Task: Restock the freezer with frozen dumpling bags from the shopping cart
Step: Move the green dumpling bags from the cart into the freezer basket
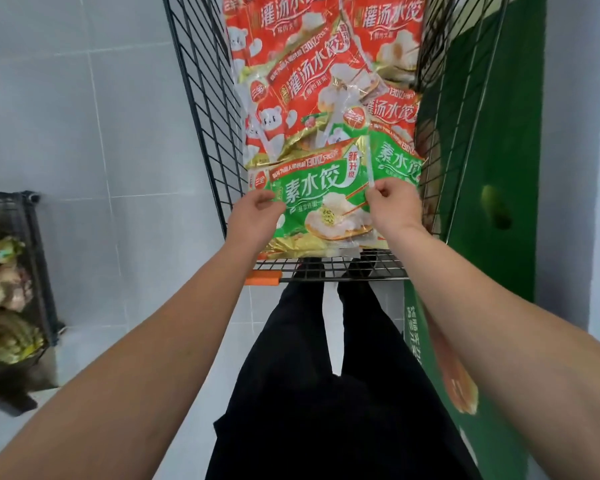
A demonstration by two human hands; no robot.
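A wire shopping cart (201,98) stands in front of me, filled with several frozen dumpling bags. Red bags (302,74) lie farther in; a green bag (321,199) lies nearest, with a second green bag (395,161) to its right. My left hand (257,216) grips the left edge of the nearest green bag. My right hand (394,206) pinches that bag's right edge at the seam. Both forearms reach over the cart's near rim. No freezer is in view.
A green printed panel or box (482,202) stands right of the cart. A black wire basket (32,258) with packaged goods sits on the floor at the left. Grey tiled floor (84,116) lies left of the cart. My legs in black trousers stand behind the cart handle (262,280).
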